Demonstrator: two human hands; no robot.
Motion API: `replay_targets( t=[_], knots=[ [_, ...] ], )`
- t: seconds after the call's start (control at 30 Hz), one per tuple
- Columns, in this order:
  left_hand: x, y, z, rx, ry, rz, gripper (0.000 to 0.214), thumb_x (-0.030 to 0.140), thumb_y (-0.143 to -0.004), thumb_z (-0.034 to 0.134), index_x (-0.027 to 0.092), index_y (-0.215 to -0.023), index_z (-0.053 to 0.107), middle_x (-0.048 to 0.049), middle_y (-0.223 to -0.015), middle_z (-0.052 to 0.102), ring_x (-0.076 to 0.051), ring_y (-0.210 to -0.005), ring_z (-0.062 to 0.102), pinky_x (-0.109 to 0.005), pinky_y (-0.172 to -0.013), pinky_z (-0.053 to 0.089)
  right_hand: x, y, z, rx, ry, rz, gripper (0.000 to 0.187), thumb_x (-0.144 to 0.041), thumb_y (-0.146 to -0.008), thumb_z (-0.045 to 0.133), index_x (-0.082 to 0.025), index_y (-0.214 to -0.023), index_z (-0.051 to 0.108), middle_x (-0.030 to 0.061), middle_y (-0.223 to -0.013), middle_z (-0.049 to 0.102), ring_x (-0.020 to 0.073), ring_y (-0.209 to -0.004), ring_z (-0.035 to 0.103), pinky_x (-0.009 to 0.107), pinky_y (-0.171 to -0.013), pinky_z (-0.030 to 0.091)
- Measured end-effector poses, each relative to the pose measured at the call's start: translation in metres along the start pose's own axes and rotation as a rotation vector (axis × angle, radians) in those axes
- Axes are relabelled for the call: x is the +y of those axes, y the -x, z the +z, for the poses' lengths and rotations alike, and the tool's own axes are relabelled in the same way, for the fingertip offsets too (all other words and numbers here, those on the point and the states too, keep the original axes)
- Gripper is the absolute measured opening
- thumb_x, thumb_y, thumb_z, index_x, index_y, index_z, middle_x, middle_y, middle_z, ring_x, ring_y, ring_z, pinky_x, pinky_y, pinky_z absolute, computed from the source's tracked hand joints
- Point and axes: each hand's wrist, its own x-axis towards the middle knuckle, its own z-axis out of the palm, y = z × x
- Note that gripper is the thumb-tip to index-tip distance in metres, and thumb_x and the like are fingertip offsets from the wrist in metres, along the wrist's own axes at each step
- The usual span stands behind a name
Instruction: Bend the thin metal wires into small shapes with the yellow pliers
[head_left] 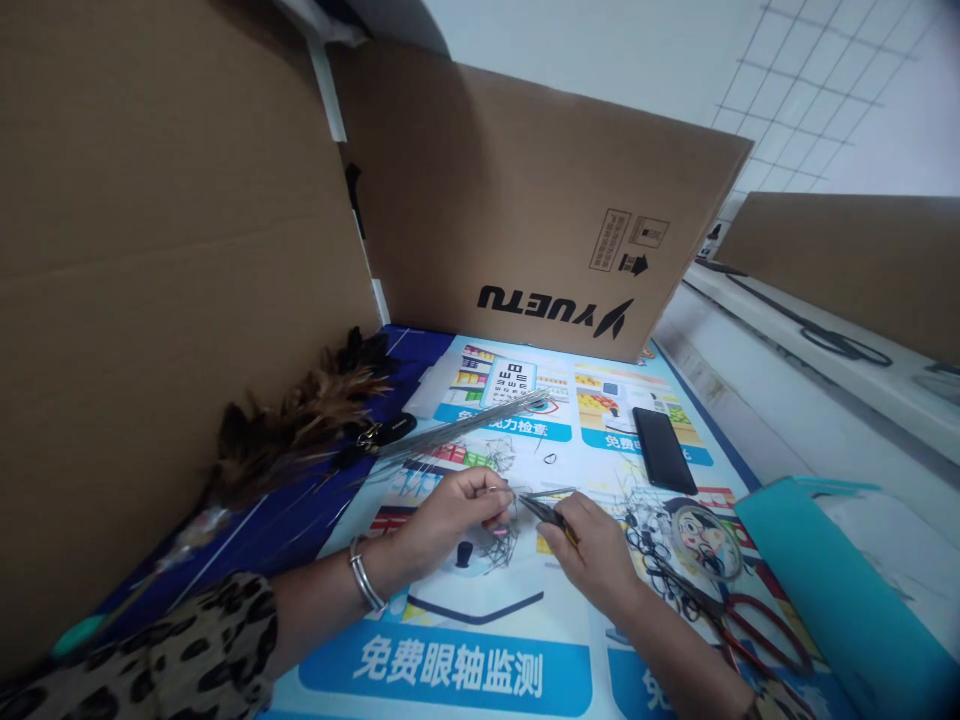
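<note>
My right hand is closed around a pair of pliers with dark jaws and a touch of yellow on the handle. The plier jaws point left, right at the fingertips of my left hand. Those fingers pinch a thin piece of wire, whose exact shape is too small to make out. Beneath my hands lies a loose heap of thin wire pieces. Behind them, a long bundle of straight wires stretches diagonally over the printed table cover. One small dark wire loop lies apart from the rest.
To the right are a black phone, several black wire loops, a round cartoon-printed disc, red-handled scissors and a teal box. Brown feathers lie at left. Cardboard walls stand behind and at left.
</note>
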Motion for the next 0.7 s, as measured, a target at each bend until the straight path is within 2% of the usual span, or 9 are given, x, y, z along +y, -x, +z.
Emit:
replay_targets(
  t=[0.43,0.57,0.7],
  knots=[
    [0.0027,0.0009,-0.0015,-0.039,-0.079,0.028,0.015,0.027,-0.075,0.061,0.013,-0.077,0.057,0.0002,-0.064,0.057,-0.008,-0.056,0.049,-0.021,-0.054,0.041,-0.0002,0.0001,-0.0030,-0.004,0.047,-0.025,0.026,-0.041,-0.087,0.043,-0.019,-0.079,0.054,0.0031,-0.075,0.055,0.0139,-0.071,0.051,0.022,-0.059,0.035],
    [0.0040,0.0014,-0.0019,-0.010,-0.200,0.039,0.016,0.030,-0.076,0.059,0.014,-0.077,0.058,-0.0002,-0.066,0.056,-0.010,-0.056,0.051,-0.022,-0.053,0.042,0.0004,0.0001,-0.0023,0.013,0.058,-0.039,0.027,-0.042,-0.087,0.043,-0.019,-0.079,0.054,0.0034,-0.075,0.055,0.0141,-0.071,0.051,0.023,-0.059,0.035],
    [0.0058,0.0015,-0.0029,0.039,-0.424,0.152,0.016,0.029,-0.078,0.055,0.013,-0.076,0.060,-0.0016,-0.068,0.057,-0.012,-0.061,0.051,-0.022,-0.055,0.040,0.0007,0.0005,-0.0015,0.022,0.086,-0.025,0.027,-0.042,-0.086,0.043,-0.019,-0.080,0.054,0.0035,-0.076,0.055,0.0145,-0.071,0.051,0.023,-0.059,0.034]
  ],
)
